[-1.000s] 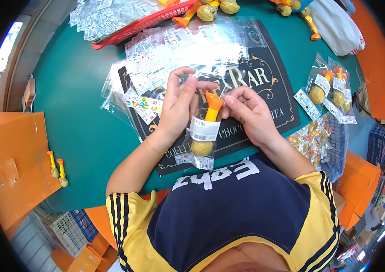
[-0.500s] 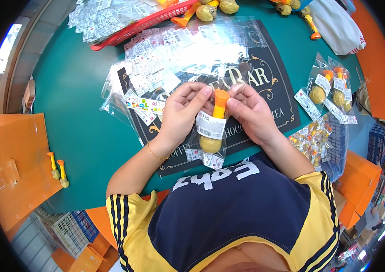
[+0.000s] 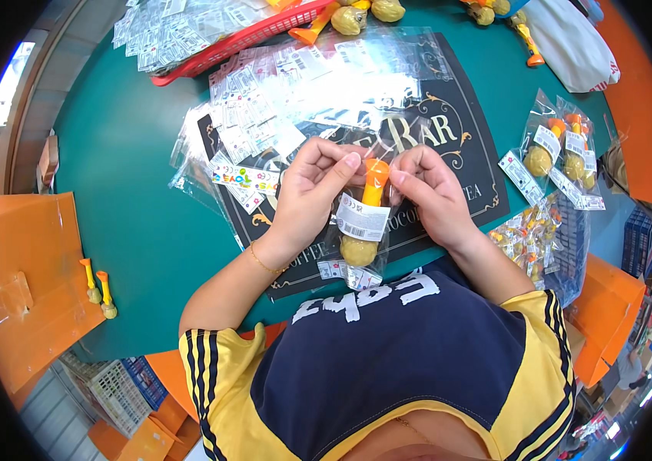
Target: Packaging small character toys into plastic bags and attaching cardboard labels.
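One left hand (image 3: 310, 186) and one right hand (image 3: 435, 198) pinch one clear bag (image 3: 384, 246), one orange-and-gold toy (image 3: 374, 193) inside, over one mat (image 3: 473, 165). Two bagged toys (image 3: 539, 160) lie right, two loose toys (image 3: 106, 290) far left

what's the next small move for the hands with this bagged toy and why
Probably pull the clear bag smooth past the orange end of the yellow-handled toy: the toy lies inside, and the left hand and right hand pinch the bag beside that end.
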Demonstrator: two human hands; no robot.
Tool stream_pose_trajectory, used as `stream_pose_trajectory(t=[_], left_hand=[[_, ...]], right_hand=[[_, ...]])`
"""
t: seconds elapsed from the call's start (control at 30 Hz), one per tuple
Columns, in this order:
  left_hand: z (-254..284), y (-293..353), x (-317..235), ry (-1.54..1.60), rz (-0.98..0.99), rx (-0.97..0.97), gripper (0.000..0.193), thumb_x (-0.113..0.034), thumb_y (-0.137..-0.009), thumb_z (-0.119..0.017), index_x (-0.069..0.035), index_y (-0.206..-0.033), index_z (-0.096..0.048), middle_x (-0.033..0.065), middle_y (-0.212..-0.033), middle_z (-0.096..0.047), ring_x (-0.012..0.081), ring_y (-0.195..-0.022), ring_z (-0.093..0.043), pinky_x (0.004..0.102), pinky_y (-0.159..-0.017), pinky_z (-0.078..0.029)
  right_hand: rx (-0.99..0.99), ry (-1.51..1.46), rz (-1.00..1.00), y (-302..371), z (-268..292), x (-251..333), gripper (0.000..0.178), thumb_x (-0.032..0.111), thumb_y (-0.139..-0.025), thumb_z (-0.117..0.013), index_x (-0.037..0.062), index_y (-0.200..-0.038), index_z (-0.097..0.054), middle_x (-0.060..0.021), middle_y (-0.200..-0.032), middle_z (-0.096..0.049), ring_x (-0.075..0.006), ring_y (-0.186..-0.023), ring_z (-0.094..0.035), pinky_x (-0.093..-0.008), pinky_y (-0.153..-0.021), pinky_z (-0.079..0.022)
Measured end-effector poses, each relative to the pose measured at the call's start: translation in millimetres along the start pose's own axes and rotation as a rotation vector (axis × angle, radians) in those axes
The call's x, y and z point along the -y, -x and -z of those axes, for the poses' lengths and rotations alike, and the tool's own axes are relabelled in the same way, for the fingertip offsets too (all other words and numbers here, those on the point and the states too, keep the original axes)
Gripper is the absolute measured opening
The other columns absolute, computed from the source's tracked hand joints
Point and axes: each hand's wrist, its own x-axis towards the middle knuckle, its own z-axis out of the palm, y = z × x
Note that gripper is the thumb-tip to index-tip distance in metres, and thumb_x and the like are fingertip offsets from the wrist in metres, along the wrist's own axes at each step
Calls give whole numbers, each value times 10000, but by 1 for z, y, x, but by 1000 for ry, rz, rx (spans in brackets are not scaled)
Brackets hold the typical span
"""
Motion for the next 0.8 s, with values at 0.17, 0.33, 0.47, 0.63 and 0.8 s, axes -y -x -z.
stream_pose_trajectory(t=[0.17, 0.33, 0.47, 0.63, 0.8], left_hand=[[-2, 1, -6, 20, -7, 21, 208, -50, -943, -562, -17, -1128, -473, 115, -1072, -600, 147, -956, -606, 282, -853, -524], [-6, -3, -16, 11, 75, -13, 266, -97, -944, -584, -2, -1179, -503, 60, -963, -594, 109, -872, -593, 254, -803, -522], [-1, -6, -14, -104, 122, -56, 219, -165, -951, -598, 7, -1087, -589, 22, -876, -596, 72, -765, -577, 230, -726, -524], [3, -6, -12, -129, -17, -124, 175, -150, -975, -553, -14, -1068, -611, -4, -863, -592, 46, -697, -531, 196, -674, -487], [6, -6, -16, -128, 37, -60, 237, -128, -969, -555, -3, -1165, -599, 6, -880, -601, 57, -707, -546, 198, -698, -499]], right_hand=[[-24, -55, -68, -3, -5, 10, 79, 87, -955, -543, 53, -1007, -494, -29, -887, -574, -90, -738, -554, -216, -673, -446], [-30, -24, -121, -8, -1, 8, 108, 122, -960, -562, 68, -1029, -497, -16, -838, -577, -78, -725, -555, -197, -661, -439], [-34, -41, -118, -9, -5, 8, 90, 120, -966, -549, 67, -1010, -492, -20, -819, -573, -79, -696, -539, -198, -644, -426], [-58, -49, -73, -8, -1, 6, 69, 99, -970, -523, 71, -942, -466, -22, -786, -535, -73, -607, -444, -200, -589, -366], [-62, -89, -127, -9, 1, 18, 198, 77, -948, -534, 26, -1136, -497, -17, -773, -522, -70, -603, -427, -196, -571, -350]])
